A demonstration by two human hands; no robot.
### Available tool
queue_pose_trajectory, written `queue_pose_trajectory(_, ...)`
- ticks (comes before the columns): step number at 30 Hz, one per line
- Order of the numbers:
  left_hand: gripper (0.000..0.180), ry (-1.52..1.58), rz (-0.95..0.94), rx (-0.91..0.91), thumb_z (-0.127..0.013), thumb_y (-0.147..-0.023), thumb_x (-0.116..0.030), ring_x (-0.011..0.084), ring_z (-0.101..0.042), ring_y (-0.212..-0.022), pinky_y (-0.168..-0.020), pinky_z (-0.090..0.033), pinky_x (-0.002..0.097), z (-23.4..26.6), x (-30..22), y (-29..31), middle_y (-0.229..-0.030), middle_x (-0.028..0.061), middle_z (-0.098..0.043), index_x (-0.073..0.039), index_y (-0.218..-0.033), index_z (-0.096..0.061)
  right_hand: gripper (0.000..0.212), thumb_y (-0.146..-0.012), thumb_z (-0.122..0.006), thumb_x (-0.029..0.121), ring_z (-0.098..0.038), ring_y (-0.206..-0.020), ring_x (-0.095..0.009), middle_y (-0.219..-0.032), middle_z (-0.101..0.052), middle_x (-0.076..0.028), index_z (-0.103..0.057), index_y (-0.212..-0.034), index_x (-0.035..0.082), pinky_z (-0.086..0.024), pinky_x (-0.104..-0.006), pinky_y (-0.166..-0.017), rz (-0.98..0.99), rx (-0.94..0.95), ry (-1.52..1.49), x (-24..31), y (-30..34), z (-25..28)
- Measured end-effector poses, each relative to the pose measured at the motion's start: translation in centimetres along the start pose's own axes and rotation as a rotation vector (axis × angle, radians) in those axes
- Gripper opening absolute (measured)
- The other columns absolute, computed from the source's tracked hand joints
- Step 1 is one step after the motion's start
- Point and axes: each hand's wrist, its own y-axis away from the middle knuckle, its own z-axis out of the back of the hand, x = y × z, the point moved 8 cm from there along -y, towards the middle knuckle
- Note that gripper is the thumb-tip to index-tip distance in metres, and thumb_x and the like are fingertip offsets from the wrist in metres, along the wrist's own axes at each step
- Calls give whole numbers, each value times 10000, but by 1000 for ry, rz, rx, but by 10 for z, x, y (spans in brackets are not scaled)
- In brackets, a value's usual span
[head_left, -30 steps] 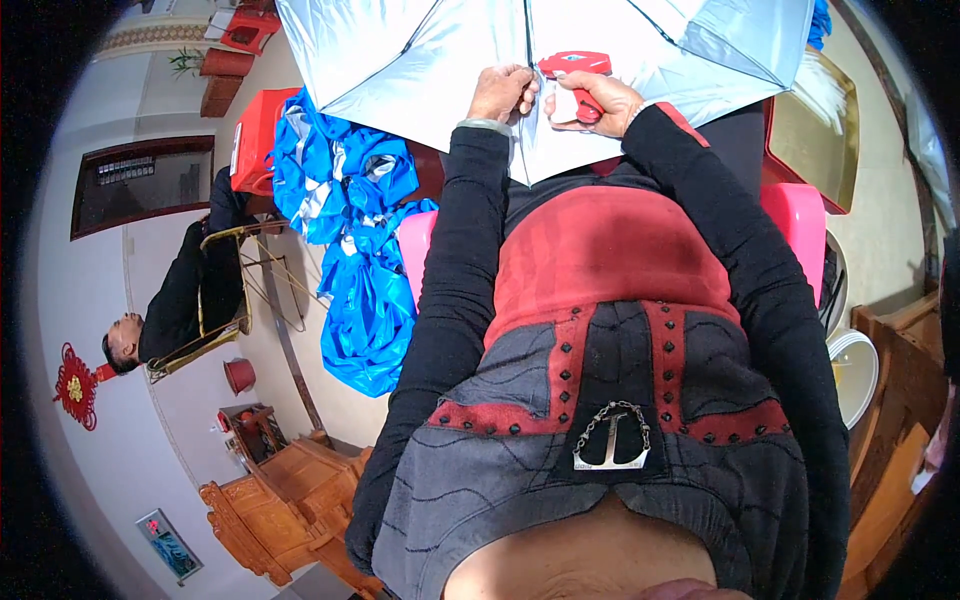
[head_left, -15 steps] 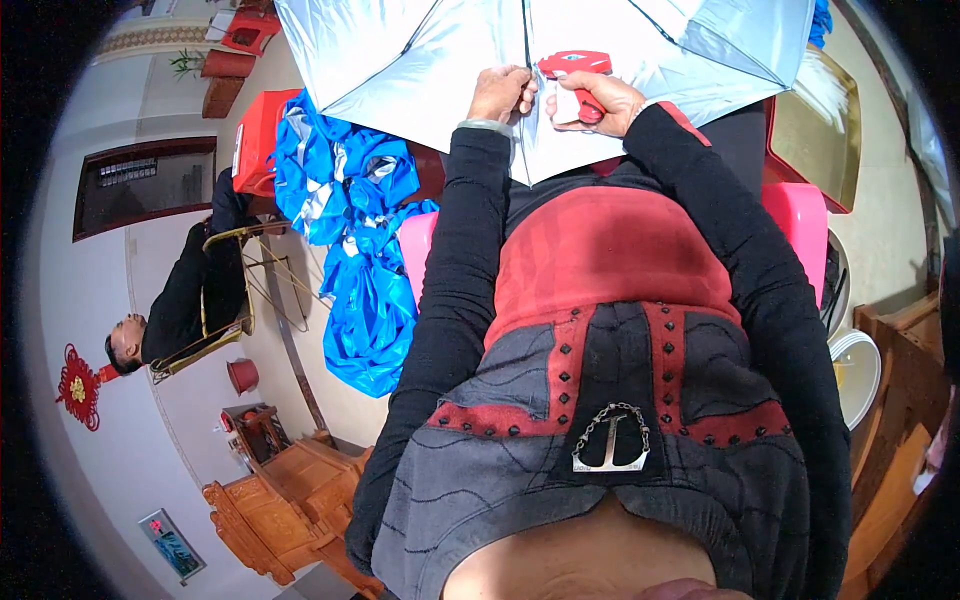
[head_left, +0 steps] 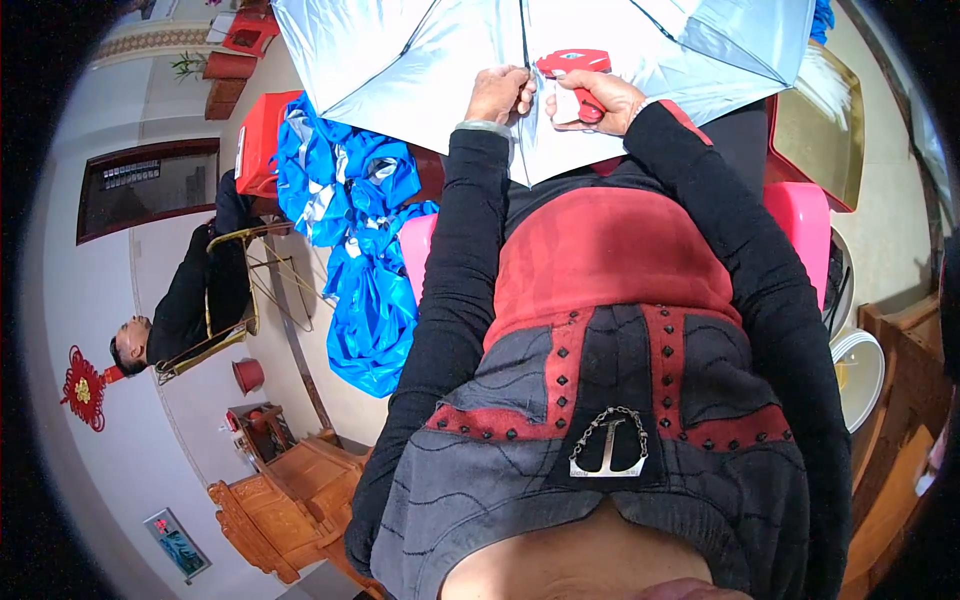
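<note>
A silver umbrella canopy (head_left: 400,85) spreads across the top of the view over my lap, its dark ribs (head_left: 527,40) running through it. My left hand (head_left: 497,95) is closed, pinching the canopy by the middle rib; what lies between the fingertips is too small to make out. Close to its right, my right hand (head_left: 618,100) wraps round the pale handle of a red, pistol-shaped hand tool (head_left: 575,62), which resembles a tagging gun. The tool's front end points left, toward the left fingertips, a small distance from them.
Crumpled blue fabric (head_left: 370,320) hangs at my left, beside a red box (head_left: 262,140). Pink seat sides (head_left: 800,230) flank me. A gold-coloured tray (head_left: 845,170) with white strips and white tubs (head_left: 858,375) stand right. Another person (head_left: 190,300) reclines far left, near carved wooden furniture (head_left: 290,500).
Both hands, the red tool and the canopy hold nearly the same places. The surroundings have shifted very slightly in the view.
</note>
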Motion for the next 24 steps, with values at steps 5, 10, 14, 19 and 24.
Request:
queue_pose_trajectory(5,144,-13,23,-14,-446,-833,-95,79,-417,-419,-375,-334,197,-2,-8,9,-604,28,-511,21,-806,-528,269,-817,-522,97,-603,-733,-238,-823,-572,-136,-426,-1050,3,-513,-426,-711,-3,17,7,0,1,-2)
queue_pose_trajectory(10,151,-11,11,-5,-448,-841,-103,77,-414,-415,-365,-325,187,-1,-5,6,-589,24,-507,19,-809,-532,235,-813,-519,97,-604,-730,-227,-821,-574,-131,-435,-1014,10,-520,-411,-688,6,9,64,0,1,-2)
queue_pose_trajectory(14,147,15,9,-21,-447,-840,-96,78,-411,-410,-363,-324,188,-3,-6,8,-579,22,-504,18,-808,-534,197,-838,-498,167,-622,-734,-205,-838,-608,-84,-498,-1007,66,-530,-420,-663,-5,-55,112,-4,-7,9)
queue_pose_trajectory(19,148,20,3,-23,-449,-836,-96,77,-411,-408,-362,-322,189,0,-4,6,-572,21,-501,18,-805,-537,204,-836,-502,171,-623,-743,-198,-852,-609,-77,-497,-1014,70,-530,-428,-667,-6,-71,133,-3,-6,8)
queue_pose_trajectory(24,144,50,9,-26,-468,-813,-77,91,-433,-405,-364,-341,208,-2,-7,9,-558,42,-511,21,-736,-540,218,-817,-513,118,-612,-709,-198,-810,-590,-108,-445,-1001,23,-533,-395,-654,-6,-33,148,-1,0,0)
